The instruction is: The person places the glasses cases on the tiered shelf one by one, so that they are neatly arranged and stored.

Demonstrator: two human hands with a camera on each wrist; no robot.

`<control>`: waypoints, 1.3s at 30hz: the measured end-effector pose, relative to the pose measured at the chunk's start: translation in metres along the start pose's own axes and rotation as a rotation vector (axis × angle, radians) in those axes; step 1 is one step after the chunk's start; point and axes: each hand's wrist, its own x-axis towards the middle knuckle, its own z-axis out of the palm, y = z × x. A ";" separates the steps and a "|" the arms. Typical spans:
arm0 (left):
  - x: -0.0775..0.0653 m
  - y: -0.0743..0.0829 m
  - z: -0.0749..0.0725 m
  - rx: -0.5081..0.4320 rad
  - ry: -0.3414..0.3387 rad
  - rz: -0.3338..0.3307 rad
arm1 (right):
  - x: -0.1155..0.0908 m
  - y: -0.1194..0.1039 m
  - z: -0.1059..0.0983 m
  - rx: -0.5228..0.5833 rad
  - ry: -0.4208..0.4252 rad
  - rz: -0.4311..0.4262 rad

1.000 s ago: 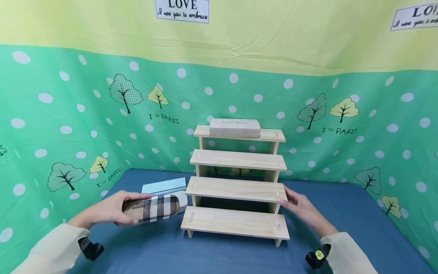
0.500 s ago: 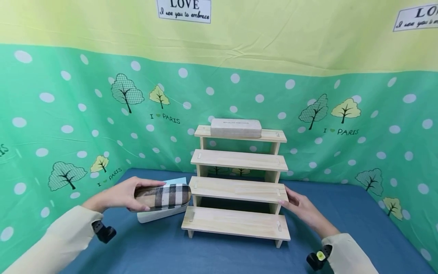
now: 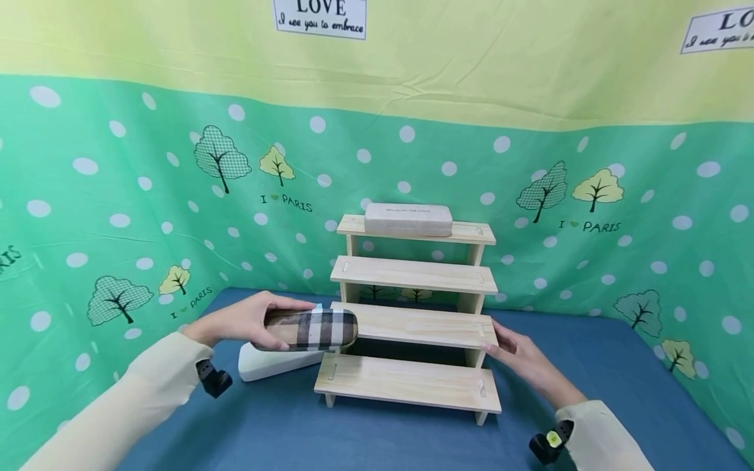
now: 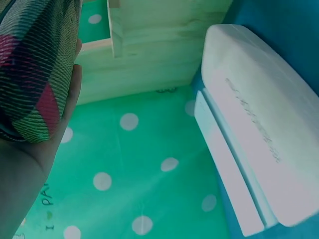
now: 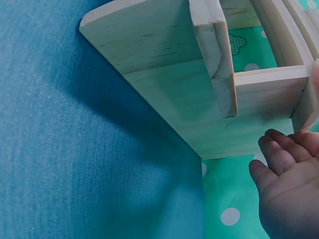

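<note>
A brown, black and white plaid glasses case (image 3: 326, 329) is gripped at its left end by my left hand (image 3: 265, 320), thumb in front and fingers behind. It hangs above the table, its right end overlapping the left end of the second-lowest step in the head view. The left wrist view shows the case (image 4: 40, 69) along my palm. My right hand (image 3: 521, 356) holds the right end of that same step on the wooden four-step display stand (image 3: 406, 383), thumb at the front edge. In the right wrist view its fingers (image 5: 281, 152) lie beside the stand's side panel.
On the top step lies a pale grey-white case (image 3: 408, 220). Left of the stand, a white case (image 3: 277, 364) rests on the blue tablecloth (image 3: 377, 441), with a light blue box (image 4: 227, 164) alongside it. A green dotted curtain (image 3: 406, 157) hangs behind.
My left hand has lifted the plaid glasses case and carried it right, from over the white case to the stand's left side. My right hand stays at the step's end.
</note>
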 end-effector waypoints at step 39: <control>0.110 0.029 -0.009 -0.076 0.009 0.037 | 0.000 -0.002 -0.001 0.000 0.002 -0.019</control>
